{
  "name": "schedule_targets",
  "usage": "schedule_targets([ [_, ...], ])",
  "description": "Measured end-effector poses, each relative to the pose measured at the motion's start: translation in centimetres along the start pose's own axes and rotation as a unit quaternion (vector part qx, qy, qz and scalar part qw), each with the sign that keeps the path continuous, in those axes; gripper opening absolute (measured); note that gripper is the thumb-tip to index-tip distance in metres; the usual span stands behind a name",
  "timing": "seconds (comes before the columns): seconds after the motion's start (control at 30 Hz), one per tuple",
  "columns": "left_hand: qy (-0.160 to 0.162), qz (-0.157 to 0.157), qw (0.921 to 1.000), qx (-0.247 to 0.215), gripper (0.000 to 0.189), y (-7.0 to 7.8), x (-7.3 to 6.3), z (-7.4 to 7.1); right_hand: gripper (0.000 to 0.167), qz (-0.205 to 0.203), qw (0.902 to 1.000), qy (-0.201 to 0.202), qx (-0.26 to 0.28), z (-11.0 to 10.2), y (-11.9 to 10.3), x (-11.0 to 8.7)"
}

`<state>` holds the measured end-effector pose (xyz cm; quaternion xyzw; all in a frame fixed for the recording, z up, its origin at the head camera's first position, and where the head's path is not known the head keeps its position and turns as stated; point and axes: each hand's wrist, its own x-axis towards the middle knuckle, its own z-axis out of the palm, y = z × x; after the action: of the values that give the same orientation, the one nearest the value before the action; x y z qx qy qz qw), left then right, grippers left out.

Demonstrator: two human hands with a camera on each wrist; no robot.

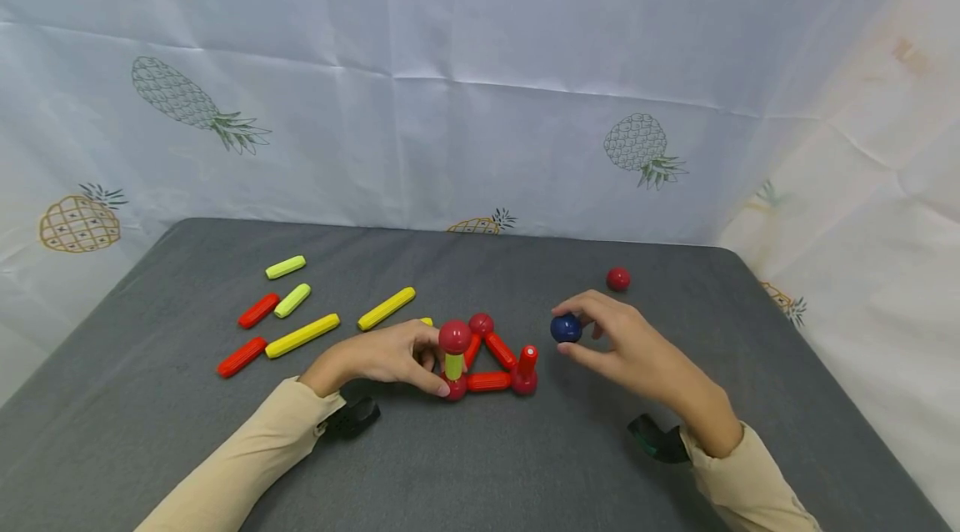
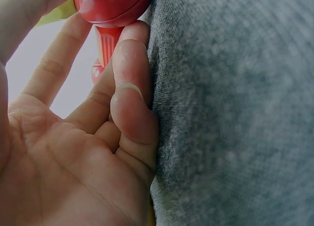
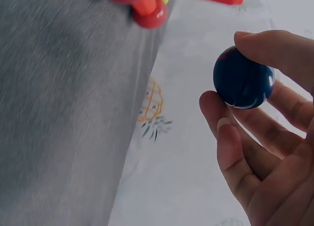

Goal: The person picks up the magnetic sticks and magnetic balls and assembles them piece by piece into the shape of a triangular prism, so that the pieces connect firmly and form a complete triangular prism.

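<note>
nearest the head camera i have the two beige sleeves (image 1: 240, 457), reaching in over the grey table (image 1: 570, 465). past the right sleeve, the right hand (image 1: 630, 340) pinches a glossy blue ball (image 1: 566, 328) between thumb and fingertips, its fingers parted about as wide as the ball; on the right wrist view i see it raised off the table. the relation i'd watch is between that ball and the bare red stick (image 1: 528, 361) standing on the near-right corner of the triangular frame (image 1: 487, 382): from the right fingers it lies leftward and slightly lower in my head view, near but not touching, its long axis roughly upright with the free tip up. of the two, i judge the right hand nearer to it. the ball sits out at the fingertips, on the side facing the stick, and i see nothing between them.

the left hand (image 1: 386, 355) comes in from the left, fingers curled around the near-left red ball (image 1: 455, 387) of the frame; a lime-green stick (image 1: 453, 366) rises from it, capped by an upper red ball (image 1: 454, 337). a loose red ball (image 1: 618, 279) lies on the table beyond the right hand
</note>
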<state>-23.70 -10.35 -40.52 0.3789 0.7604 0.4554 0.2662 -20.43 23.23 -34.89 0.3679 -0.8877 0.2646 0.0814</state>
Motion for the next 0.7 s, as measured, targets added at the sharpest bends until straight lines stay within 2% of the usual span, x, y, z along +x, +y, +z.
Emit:
schedule_targets([
  [0.4, -0.002, -0.006, 1.0000, -0.006, 0.023, 0.0, -0.1, 0.0, 0.043, -0.034, 0.9986, 0.016, 0.037, 0.7, -1.6, 0.3],
  [0.7, 0.000, -0.007, 1.0000, -0.003, 0.022, 0.0, 0.0, 0.0, 0.048, -0.078, 0.9955, 0.026, 0.047, 1.5, -1.9, 0.6],
])
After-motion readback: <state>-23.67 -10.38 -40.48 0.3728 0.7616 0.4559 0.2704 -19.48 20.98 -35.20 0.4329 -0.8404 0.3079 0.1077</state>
